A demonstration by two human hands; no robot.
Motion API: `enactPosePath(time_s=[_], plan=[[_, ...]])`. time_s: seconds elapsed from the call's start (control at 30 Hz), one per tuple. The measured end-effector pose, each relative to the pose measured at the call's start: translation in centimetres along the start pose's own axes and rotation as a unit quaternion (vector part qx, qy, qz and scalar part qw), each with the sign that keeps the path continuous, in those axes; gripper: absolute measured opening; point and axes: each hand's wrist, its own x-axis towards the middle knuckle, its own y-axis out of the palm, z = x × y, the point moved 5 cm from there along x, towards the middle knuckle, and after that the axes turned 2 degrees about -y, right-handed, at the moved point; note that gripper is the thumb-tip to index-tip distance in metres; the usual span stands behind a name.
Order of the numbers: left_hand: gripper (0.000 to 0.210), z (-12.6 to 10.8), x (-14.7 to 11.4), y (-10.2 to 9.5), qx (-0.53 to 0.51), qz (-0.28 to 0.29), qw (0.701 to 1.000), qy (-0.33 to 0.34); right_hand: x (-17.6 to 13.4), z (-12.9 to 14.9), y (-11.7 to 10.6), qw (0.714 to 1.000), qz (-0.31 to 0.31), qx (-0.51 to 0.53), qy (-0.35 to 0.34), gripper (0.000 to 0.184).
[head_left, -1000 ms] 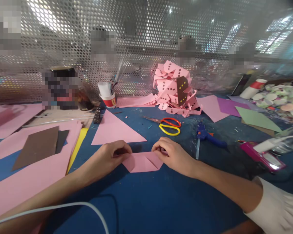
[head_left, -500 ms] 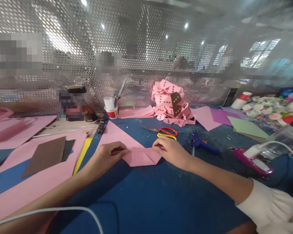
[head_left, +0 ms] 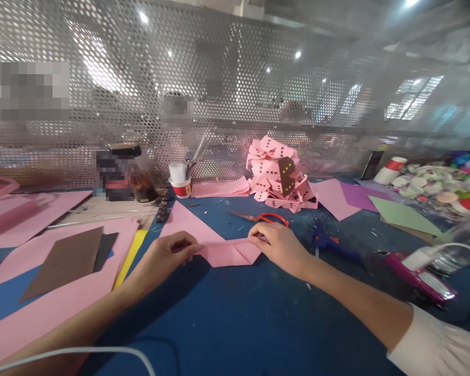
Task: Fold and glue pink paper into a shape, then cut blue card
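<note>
A person's left hand (head_left: 170, 253) and right hand (head_left: 284, 250), fingers (head_left: 259, 230) pinching opposite ends of 1 folded pink paper (head_left: 227, 254), red-handled scissors (head_left: 274, 215) lying beyond, on the blue surface (head_left: 235, 324)

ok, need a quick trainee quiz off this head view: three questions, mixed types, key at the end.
1. Multiple choice: what do the left hand and right hand both pinch?
A) a paper cup
B) a folded pink paper strip
C) a green sheet

2. True or false: in the view, the blue glue gun lies right of the red-handled scissors.

3. Fill in: the dark brown piece on the pink folded-paper pile has ____ dots.

Key: 1 B; 2 true; 3 yellow.
</note>
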Motion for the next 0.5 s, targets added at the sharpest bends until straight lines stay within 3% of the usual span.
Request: enactPosePath(time_s=[0.17, 0.5], plan=[[0.04, 0.2, 0.1, -0.1, -0.023, 0.011, 1.0, -0.011, 0.1, -1.1, -0.5, 0.999, 0.003, 0.023, 0.029, 0.013], [0.039, 1.5, 0.4, -1.1, -0.032, -0.038, 0.998, -0.034, 0.1, -1.5, -1.2, 0.993, 0.004, 0.072, 0.092, 0.032]])
